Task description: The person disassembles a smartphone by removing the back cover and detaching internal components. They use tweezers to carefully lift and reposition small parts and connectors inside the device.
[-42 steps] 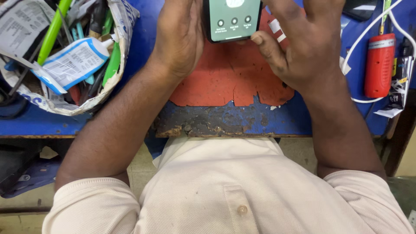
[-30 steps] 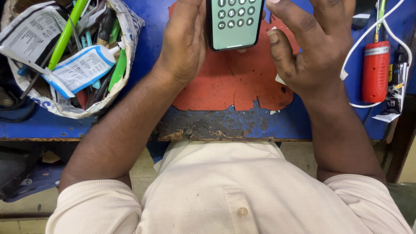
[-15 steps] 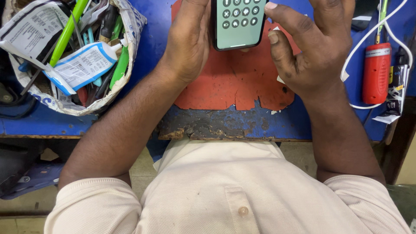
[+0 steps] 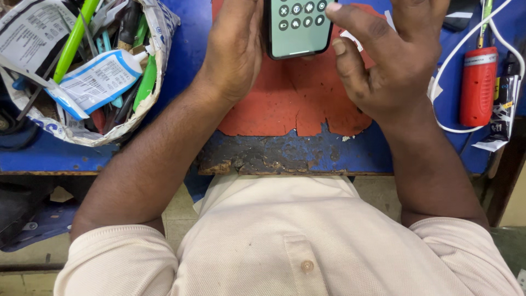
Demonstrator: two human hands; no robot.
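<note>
Over the red mat (image 4: 290, 104), the phone (image 4: 298, 27) has shifted up-frame.

Two bare hands, left hand (image 4: 233, 52) and right hand (image 4: 392, 68), above one ragged orange rubber mat (image 4: 290, 101). One pale-green-screened phone (image 4: 297, 27) over that mat. One red cylindrical tool (image 4: 478, 85) right of it; one paper-lined basket (image 4: 156, 60) left.
</note>
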